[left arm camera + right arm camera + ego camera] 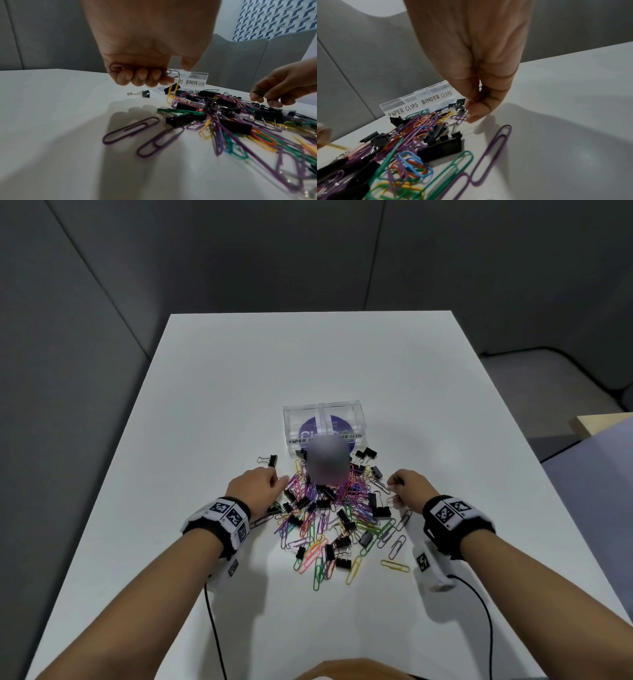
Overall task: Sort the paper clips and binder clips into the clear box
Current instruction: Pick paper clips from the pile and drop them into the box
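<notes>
A clear two-compartment box [325, 409], labelled PAPER CLIPS and BINDER CLIPS [419, 100], stands on the white table just beyond a heap of coloured paper clips and black binder clips [329, 515]. My left hand [274, 479] is at the heap's left edge. Its curled fingers [145, 77] hold a purple paper clip [116, 67], and a yellow paper clip [172, 93] dangles from them. At the heap's right edge, my right hand [394, 482] pinches a few paper clips between thumb and fingers [476, 111], with a purple clip [458, 117] at the fingertips. A blurred patch hides the box's front.
One binder clip [270, 461] lies apart to the left of the box. Loose paper clips [394, 565] trail off the heap's near right. Wrist-camera cables [214, 628] run back over the table's near part. Grey partitions surround the table [308, 354].
</notes>
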`<state>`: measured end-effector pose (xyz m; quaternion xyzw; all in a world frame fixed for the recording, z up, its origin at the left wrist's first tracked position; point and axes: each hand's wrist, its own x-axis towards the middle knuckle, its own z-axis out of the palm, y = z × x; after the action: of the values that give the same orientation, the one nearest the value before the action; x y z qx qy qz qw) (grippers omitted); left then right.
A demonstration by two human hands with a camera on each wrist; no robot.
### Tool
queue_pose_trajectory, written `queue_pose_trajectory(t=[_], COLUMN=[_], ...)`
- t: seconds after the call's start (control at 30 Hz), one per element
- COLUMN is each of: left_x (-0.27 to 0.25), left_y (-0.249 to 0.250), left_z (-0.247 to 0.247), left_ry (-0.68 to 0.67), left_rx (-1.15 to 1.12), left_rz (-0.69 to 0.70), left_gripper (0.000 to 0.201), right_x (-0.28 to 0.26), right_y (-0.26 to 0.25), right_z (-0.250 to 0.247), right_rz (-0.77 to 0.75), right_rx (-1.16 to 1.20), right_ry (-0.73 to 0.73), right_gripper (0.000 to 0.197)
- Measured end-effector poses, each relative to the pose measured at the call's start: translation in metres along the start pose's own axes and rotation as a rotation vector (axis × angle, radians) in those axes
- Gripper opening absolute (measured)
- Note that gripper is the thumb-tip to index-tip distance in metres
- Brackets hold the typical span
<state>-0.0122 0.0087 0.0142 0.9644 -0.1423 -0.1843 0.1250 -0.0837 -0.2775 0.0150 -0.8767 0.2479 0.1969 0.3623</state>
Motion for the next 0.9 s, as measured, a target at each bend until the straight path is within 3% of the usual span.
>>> queue_pose_trajectory(t=[0.13,0.27,0.37,0.63,0.77,0.9], left_x=[0.000,0.002,0.006,0.026,0.030,0.033], left_y=[0.003,0.002,-0.001,0.003,0.017,0.022], left_z=[-0.002,0.001,0.004,0.004,0.007,0.011], left_ry=[0.022,0.048,0.015,-0.076,-0.060,-0.104], left_rx=[0.070,0.005,-0.128,-0.164,-0.146,-0.135], left_rz=[0.004,0.027,0.039,0.028,-0.028,-0.080], left_gripper=[0.048,0.032,0.022,0.040,0.033,0.025], right_x=[0.003,0.005,0.003,0.017,0.023,0.024], right_y=[-0.001,-0.005,-0.003,-0.014,-0.019,-0.017], right_z=[0.005,0.007,0.007,0.013,0.019,0.015], right_rz=[0.024,0.040,0.008,-0.088,-0.080,-0.099], right_rx=[0.068,0.062,0.002,-0.247,-0.309,-0.318], right_ry=[0.015,0.051,0.034,0.073,0.047,0.002], right_gripper=[0.027,0.014,0.032,0.012,0.035,0.038])
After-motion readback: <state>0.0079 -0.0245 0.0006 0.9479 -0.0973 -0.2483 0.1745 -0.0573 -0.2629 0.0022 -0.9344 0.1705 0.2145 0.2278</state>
